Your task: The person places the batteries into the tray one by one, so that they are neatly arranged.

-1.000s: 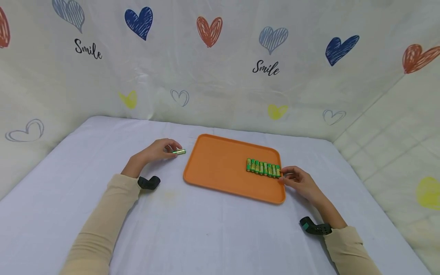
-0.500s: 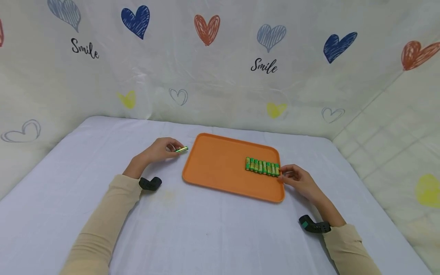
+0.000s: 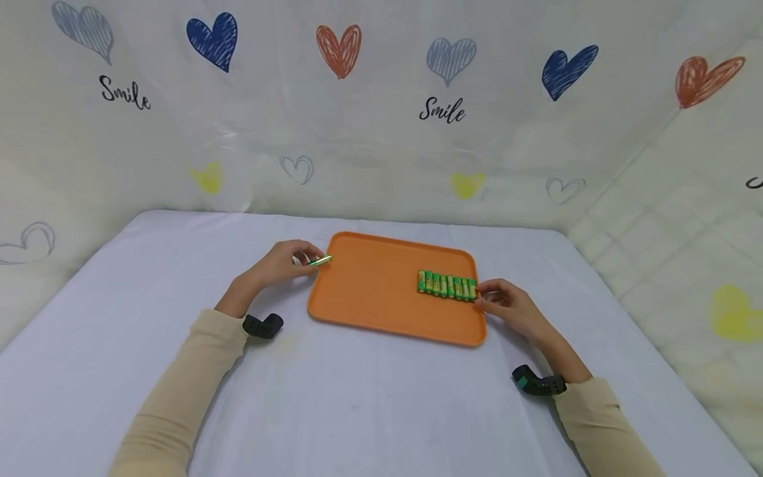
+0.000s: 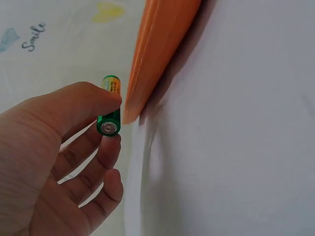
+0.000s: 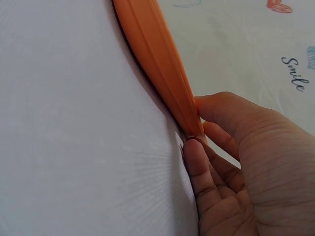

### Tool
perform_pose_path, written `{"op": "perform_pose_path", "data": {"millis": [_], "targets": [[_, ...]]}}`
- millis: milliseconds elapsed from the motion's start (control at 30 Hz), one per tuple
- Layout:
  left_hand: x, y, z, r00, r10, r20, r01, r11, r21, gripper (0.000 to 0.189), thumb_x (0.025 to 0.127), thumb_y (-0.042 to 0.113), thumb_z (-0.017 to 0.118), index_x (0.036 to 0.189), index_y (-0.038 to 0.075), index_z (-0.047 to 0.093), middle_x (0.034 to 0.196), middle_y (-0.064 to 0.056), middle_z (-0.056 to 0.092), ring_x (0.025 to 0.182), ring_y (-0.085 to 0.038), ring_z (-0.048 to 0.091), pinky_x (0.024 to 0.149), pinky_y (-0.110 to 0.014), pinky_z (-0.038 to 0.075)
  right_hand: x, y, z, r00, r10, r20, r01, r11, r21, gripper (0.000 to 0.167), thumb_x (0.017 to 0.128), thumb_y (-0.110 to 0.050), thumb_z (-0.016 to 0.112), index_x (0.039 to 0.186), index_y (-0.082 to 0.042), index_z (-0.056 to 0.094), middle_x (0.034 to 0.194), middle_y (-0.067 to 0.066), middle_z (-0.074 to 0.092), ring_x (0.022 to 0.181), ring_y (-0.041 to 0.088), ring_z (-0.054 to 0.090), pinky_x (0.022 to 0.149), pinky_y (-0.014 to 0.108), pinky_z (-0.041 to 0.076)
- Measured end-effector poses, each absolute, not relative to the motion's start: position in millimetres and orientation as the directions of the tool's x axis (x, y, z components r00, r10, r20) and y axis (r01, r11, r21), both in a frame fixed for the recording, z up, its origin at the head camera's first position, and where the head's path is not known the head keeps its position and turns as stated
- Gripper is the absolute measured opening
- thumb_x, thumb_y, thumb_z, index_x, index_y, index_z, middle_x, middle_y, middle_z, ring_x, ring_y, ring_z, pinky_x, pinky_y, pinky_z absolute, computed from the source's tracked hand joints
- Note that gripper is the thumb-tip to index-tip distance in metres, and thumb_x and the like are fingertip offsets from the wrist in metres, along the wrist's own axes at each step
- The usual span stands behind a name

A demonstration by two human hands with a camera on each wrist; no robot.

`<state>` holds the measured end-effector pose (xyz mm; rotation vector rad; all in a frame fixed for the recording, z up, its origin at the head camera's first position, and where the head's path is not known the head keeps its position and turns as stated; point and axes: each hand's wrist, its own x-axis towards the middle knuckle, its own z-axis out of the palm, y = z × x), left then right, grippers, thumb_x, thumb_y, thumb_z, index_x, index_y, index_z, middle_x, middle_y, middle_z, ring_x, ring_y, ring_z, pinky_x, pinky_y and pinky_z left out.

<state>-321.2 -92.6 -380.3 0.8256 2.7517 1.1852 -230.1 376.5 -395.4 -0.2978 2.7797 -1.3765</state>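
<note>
My left hand (image 3: 286,260) pinches a green and yellow battery (image 4: 111,110) between thumb and fingertips. In the head view that battery overlaps the upper left rim of an orange tray (image 3: 369,291); its flat metal end faces the left wrist camera. A row of several batteries (image 3: 447,285) lies side by side in the tray, reaching its right rim. At that rim is my right hand (image 3: 512,308), with the thumb (image 5: 221,105) against the tray edge and curled fingers (image 5: 196,157) around and below it. Some right fingers are partly hidden behind the rim.
A white cloth (image 3: 357,404) covers the table beneath the tray. Behind it hangs a pale backdrop (image 3: 381,146) printed with hearts and the word Smile. Each wrist wears a black device (image 3: 263,326).
My left hand has carried the battery rightward, from beside the tray to its left rim. My right hand stays at the right rim. The head view has shifted slightly.
</note>
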Motion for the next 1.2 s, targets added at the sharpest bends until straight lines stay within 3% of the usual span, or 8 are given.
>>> {"op": "perform_pose_path", "data": {"millis": [500,1200], "targets": [[-324.6,-55.7,-368.0,-0.82,0.543,0.181,0.501,0.53,0.684,0.025,0.088,0.006,0.071,0.112,0.003,0.069,0.099,-0.009,0.065,0.094,-0.026,0.059,0.082,-0.036,0.047,-231.3,377.6,-394.8,-0.981,-0.185,0.05,-0.151,0.588,-0.795,0.042,0.093,-0.019,0.068,0.127,0.002,0.055,0.115,0.017,0.059,0.09,0.01,0.055,0.075,0.018,0.045],[-331.9,0.7,-371.8,-0.731,0.66,0.172,0.559,0.437,0.705,0.024,0.088,0.008,0.071,0.113,0.005,0.069,0.1,-0.006,0.069,0.092,-0.021,0.062,0.081,-0.032,0.051,-231.4,376.5,-394.1,-0.984,-0.174,0.046,-0.141,0.585,-0.798,0.042,0.093,-0.018,0.068,0.127,0.003,0.055,0.114,0.016,0.06,0.091,0.012,0.055,0.075,0.018,0.046]]}}
